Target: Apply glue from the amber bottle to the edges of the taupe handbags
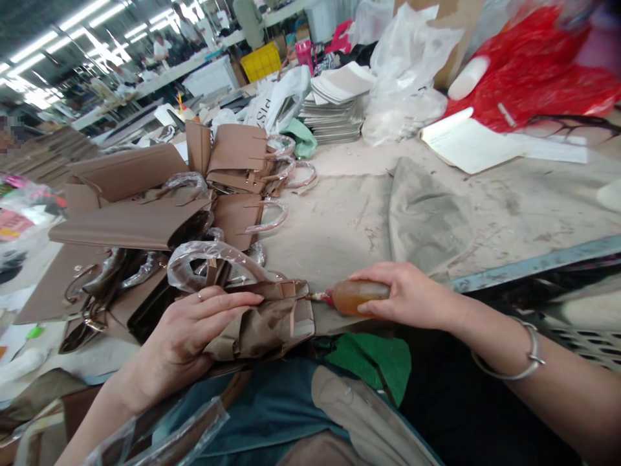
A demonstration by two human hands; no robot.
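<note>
My left hand (194,323) presses on a brown handbag (262,330) at the table's near edge, its fingers lying over the turned-out lining. The bag's handle (213,259) is wrapped in clear plastic and arches up behind that hand. My right hand (407,298) is closed round a glue bottle (356,298) filled with amber liquid. The bottle lies nearly level, its red-collared nozzle pointing left and meeting the bag's edge. Whether any glue is coming out cannot be made out.
Several brown handbags (130,220) are heaped on the left. A stack of grey sheets (334,110), a white plastic bag (407,71), an open notebook (470,139) and a red plastic bag (538,71) stand along the back. A grey cloth (427,213) lies on the table.
</note>
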